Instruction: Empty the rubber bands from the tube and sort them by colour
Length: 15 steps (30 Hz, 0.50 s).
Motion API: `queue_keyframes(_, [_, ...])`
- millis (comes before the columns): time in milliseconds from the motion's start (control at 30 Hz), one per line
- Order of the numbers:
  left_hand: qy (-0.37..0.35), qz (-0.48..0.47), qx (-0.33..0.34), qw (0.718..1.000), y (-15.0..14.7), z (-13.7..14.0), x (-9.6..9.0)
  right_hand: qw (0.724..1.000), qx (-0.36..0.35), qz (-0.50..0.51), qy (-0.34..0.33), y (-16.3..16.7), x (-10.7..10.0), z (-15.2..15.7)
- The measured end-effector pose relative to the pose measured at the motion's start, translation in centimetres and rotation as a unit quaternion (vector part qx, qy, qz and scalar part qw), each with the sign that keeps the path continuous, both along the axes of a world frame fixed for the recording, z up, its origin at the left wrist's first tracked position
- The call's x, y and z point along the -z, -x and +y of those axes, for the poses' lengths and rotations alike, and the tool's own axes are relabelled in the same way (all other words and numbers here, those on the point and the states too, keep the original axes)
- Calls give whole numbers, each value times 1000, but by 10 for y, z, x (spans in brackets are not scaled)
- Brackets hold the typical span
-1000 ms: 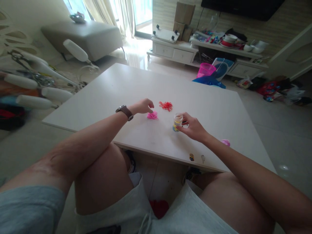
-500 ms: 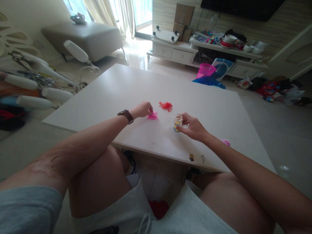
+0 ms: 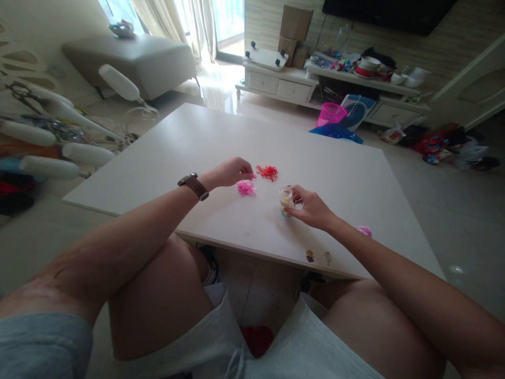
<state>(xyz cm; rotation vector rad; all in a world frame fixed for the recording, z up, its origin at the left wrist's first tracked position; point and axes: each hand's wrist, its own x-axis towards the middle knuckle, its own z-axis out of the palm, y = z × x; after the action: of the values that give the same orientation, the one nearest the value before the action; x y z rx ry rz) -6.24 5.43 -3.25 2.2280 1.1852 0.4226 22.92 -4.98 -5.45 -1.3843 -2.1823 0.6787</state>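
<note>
Between the fingertips of my left hand (image 3: pixel 235 171), pinched together, is a bit of pink elastic bands (image 3: pixel 254 177). Just below it on the white table (image 3: pixel 221 137) lies the pile of pink elastic bands (image 3: pixel 245 188); they look like small thin loops. A similar red pile (image 3: pixel 267 172) sits to the right and a little farther away. My right hand (image 3: pixel 312 208) is wrapped around a small clear jar (image 3: pixel 285 204) with a yellow and blue cartoon print. The jar stands upright and its mouth is uncovered. What is inside it is too small to make out.
A minion figure (image 3: pixel 310 256) and a small pale key-shaped piece (image 3: pixel 327 257) lie near the table's front edge. Something pink (image 3: pixel 364 231) is partly behind my right forearm. White padded chair parts (image 3: pixel 120 82) rise at the left; a pink basket (image 3: pixel 331 114) stands beyond the table.
My left hand has risen off the pink pile and moved slightly right, with a pinch of pink bands in its fingers. My right hand still holds the jar in place.
</note>
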Motion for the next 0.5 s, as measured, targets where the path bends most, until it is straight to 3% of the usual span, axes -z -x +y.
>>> queue_keyframes(267, [-62, -44, 106, 991, -31, -35, -29, 1000, -4, -19, 1, 2, 5, 0])
queue_keyframes(500, [-148, -20, 152, 977, -54, -51, -35, 999, -7, -34, 2, 2, 2, -1])
